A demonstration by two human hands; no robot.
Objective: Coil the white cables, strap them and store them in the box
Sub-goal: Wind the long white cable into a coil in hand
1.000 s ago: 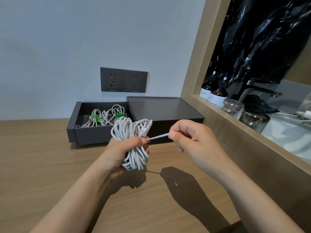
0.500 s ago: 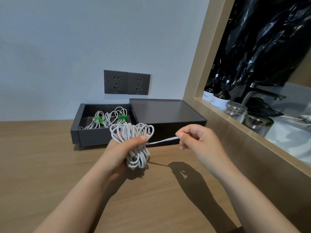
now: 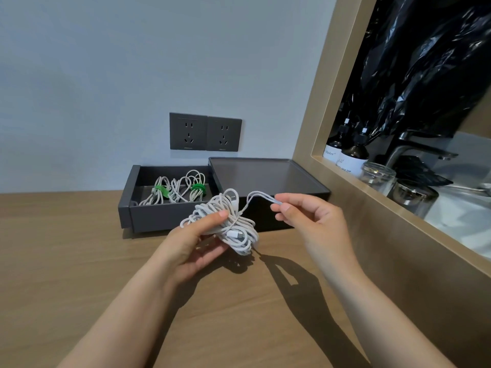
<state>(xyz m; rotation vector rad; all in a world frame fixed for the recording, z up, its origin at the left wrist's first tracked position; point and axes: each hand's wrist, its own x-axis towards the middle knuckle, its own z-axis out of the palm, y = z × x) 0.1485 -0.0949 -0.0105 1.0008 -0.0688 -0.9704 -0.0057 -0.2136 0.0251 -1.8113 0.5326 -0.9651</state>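
A loose bundle of white cable (image 3: pixel 233 224) hangs above the wooden desk, held by my left hand (image 3: pixel 196 240) with the thumb pressed on top. My right hand (image 3: pixel 305 216) pinches a loop of the same cable (image 3: pixel 261 196) and holds it out to the right of the bundle. A white plug shows on the bundle's front. Behind them stands the open dark grey box (image 3: pixel 148 216). Inside it lie two coiled white cables, one (image 3: pixel 156 193) and the other (image 3: pixel 195 185), each bound with a green strap.
The box's lid (image 3: pixel 263 176) lies beside it on the right. Two wall sockets (image 3: pixel 206 132) sit above the box. A wooden frame (image 3: pixel 313 134) rises at the right; bottles (image 3: pixel 350 155), glass jars and a tap stand behind it. Wooden desk (image 3: pixel 66 261) spreads in front.
My right hand has drawn more cable out, so a short straight end became a longer loop lifted up and to the right. The bundle in my left hand has loosened and tilted.
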